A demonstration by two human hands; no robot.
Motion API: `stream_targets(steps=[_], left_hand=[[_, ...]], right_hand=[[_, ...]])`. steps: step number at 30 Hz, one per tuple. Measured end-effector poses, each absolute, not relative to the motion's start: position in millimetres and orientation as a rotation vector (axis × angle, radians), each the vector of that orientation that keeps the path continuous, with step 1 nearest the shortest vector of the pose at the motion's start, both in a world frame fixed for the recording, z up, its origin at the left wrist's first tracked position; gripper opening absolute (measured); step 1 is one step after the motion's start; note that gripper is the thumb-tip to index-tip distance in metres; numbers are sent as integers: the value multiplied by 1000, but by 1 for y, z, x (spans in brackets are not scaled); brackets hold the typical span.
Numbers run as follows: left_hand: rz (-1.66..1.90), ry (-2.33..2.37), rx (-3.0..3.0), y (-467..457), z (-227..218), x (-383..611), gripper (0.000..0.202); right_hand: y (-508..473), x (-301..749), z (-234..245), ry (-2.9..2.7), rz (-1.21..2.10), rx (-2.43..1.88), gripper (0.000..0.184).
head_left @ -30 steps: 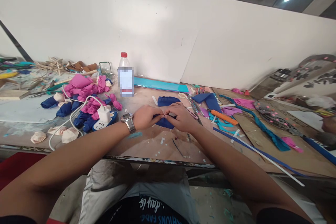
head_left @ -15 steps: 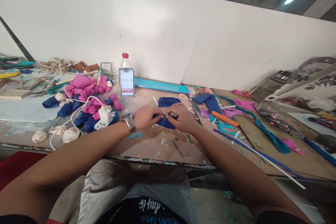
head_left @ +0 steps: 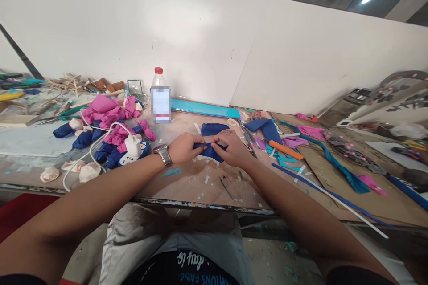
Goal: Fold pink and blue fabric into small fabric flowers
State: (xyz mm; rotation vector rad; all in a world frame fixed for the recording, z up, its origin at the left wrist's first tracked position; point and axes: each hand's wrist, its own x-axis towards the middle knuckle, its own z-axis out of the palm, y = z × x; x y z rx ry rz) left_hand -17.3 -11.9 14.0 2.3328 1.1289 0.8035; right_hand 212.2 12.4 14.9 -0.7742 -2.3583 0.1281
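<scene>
Between my two hands is a small piece of dark blue fabric (head_left: 212, 153), its upper edge pinched and its lower part hanging toward the table. My left hand (head_left: 183, 148), with a metal watch on its wrist, grips the left end of that edge between thumb and fingers. Thumb and fingertips of my right hand (head_left: 230, 148) close on the fabric's right side. Just behind the hands another dark blue fabric piece (head_left: 214, 129) lies on the tabletop. Fingers partly hide the pinched edge.
To the left sit pink crumpled fabric pieces (head_left: 107, 111), blue bundles and a power strip with a white charger (head_left: 133, 146). A red-capped bottle (head_left: 159, 78) stands near the white wall. At right lie an orange-handled cutter (head_left: 286, 150), fabric strips and cardboard (head_left: 314, 173).
The fabric's pinched edge is now drawn out straighter between my hands, and more of its lower part shows. Both hands stay in nearly the same place.
</scene>
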Motion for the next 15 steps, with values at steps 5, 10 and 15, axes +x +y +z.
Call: stream_targets(steps=[5, 10, 15], left_hand=[[809, 1126, 2334, -11, 13, -17, 30], [817, 1113, 2305, -10, 13, -18, 31], [828, 1093, 2281, -9, 11, -19, 29]], right_hand=[[13, 212, 14, -2370, 121, -781, 10], [13, 212, 14, -2343, 121, -772, 8], [13, 212, 13, -2342, 98, -771, 8]])
